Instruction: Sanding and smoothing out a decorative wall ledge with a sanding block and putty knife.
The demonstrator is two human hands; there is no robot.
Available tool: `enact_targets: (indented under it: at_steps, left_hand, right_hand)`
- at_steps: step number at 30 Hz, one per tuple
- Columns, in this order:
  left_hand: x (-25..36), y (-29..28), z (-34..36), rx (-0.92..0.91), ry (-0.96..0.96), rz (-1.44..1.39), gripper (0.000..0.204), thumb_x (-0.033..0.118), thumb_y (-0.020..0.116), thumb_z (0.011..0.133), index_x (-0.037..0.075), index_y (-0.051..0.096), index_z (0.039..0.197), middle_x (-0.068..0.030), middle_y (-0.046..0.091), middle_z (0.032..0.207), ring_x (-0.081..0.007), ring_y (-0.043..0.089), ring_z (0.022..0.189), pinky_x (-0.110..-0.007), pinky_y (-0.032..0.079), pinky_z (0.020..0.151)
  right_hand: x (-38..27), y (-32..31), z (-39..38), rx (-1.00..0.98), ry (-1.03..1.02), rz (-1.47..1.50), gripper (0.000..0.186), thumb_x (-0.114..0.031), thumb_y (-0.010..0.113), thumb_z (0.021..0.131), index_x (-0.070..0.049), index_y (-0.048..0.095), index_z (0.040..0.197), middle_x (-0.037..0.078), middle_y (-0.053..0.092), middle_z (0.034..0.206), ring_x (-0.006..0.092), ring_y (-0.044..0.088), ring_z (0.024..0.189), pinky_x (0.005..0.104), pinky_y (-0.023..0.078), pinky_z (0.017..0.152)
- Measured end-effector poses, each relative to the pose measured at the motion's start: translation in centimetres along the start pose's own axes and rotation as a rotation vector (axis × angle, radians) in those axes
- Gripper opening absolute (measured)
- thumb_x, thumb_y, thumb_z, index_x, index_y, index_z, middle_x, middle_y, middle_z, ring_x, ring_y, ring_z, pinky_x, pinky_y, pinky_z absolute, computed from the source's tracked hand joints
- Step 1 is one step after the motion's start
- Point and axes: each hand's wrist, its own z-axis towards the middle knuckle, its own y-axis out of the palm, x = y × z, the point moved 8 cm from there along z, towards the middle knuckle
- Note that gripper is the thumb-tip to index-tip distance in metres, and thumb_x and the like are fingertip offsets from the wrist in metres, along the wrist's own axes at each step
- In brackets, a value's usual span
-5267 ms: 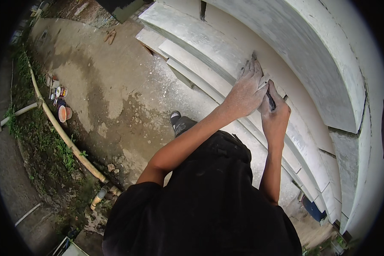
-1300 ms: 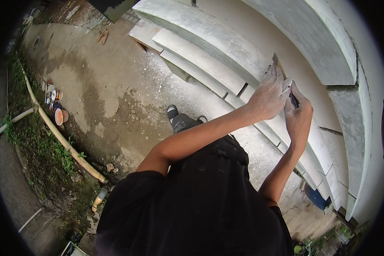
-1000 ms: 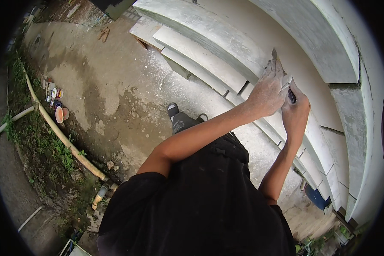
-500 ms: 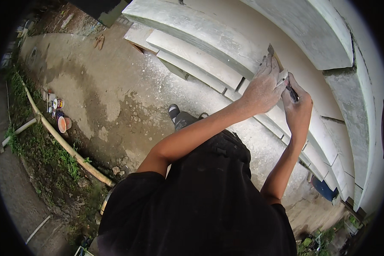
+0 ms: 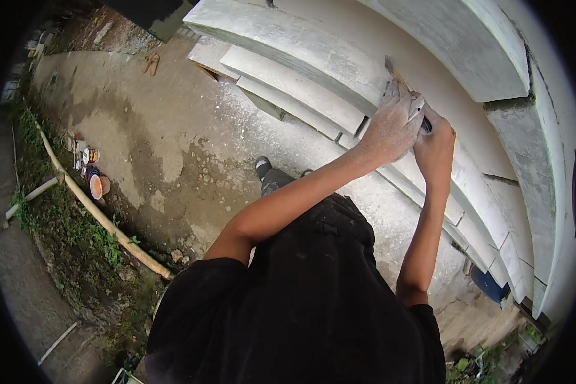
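Note:
My right hand [image 5: 434,150] is closed round the dark handle of a narrow metal scraper [image 5: 389,67], whose blade end reaches the pale wall band just above the stepped ledges. My left hand [image 5: 392,127], coated in white dust, lies over the tool with its fingers along the blade and grips a small whitish folded piece [image 5: 418,104], too small to identify, beside my right hand. The upper white ledge [image 5: 288,38] runs up to both hands. A heavy grey-white overhanging slab [image 5: 454,45] is above them. Part of the scraper is hidden by my fingers.
Lower ledges [image 5: 294,96] border the dusty concrete ground [image 5: 153,128]. Buckets and tins [image 5: 99,185] stand at left beside a long pipe [image 5: 102,221] and weeds. A pair of sandals [image 5: 150,64] lies at upper left. A blue container [image 5: 489,281] is at lower right.
Both hands and the scraper have moved left and slightly up over the last second, still together. Compared with five seconds ago, they are a little further right along the ledge.

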Motion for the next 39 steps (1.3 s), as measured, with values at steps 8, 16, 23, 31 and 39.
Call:
enact_targets:
  at_steps: [8,16,23,31,39]
  left_hand:
    - [1.4,-0.1,-0.9,0.229,0.001,0.073,0.058,0.023,0.047,0.101,-0.016,0.032,0.142,-0.0424,0.024,0.147,-0.0569,0.019,0.14,-0.055,0.019,0.119]
    - [0.7,0.0,-1.0,0.184,0.025,-0.089,0.064,0.024,0.049,0.1,-0.016,0.024,0.144,-0.0432,0.023,0.147,-0.0592,0.015,0.141,-0.054,0.021,0.118]
    - [0.7,-0.1,-0.5,0.137,-0.032,-0.019,0.066,0.024,0.046,0.101,-0.015,0.019,0.147,-0.045,0.016,0.149,-0.0579,0.013,0.142,-0.055,0.016,0.12]
    - [0.5,-0.2,-0.4,0.091,-0.033,0.021,0.065,0.025,0.043,0.103,-0.018,0.02,0.146,-0.0444,0.011,0.152,-0.0563,0.011,0.144,-0.054,0.014,0.121]
    - [-0.6,0.2,-0.9,0.117,-0.06,-0.041,0.068,0.025,0.045,0.101,-0.019,0.018,0.145,-0.0436,0.015,0.151,-0.0565,0.012,0.144,-0.054,0.017,0.12]
  right_hand:
    - [-0.2,0.5,0.3,-0.05,-0.02,0.019,0.036,-0.006,0.063,0.087,-0.003,0.067,0.122,0.027,0.069,0.102,0.0399,0.068,0.095,0.0409,0.05,0.09]
    - [2.0,-0.9,-1.3,-0.057,0.047,0.256,0.039,-0.009,0.067,0.086,-0.003,0.067,0.124,0.026,0.069,0.101,0.0395,0.068,0.093,0.0378,0.05,0.089]
    - [2.1,1.2,0.0,-0.066,-0.023,0.067,0.037,-0.013,0.066,0.089,-0.005,0.067,0.125,0.025,0.069,0.106,0.0359,0.068,0.094,0.0371,0.05,0.089]
    - [0.9,1.9,1.5,-0.018,-0.145,0.072,0.042,-0.003,0.062,0.083,-0.006,0.067,0.125,0.025,0.067,0.106,0.0431,0.064,0.097,0.0403,0.048,0.092]
    - [1.4,2.2,0.8,0.055,-0.205,0.082,0.04,-0.005,0.063,0.085,-0.006,0.067,0.125,0.025,0.068,0.104,0.0432,0.064,0.096,0.0395,0.049,0.092]
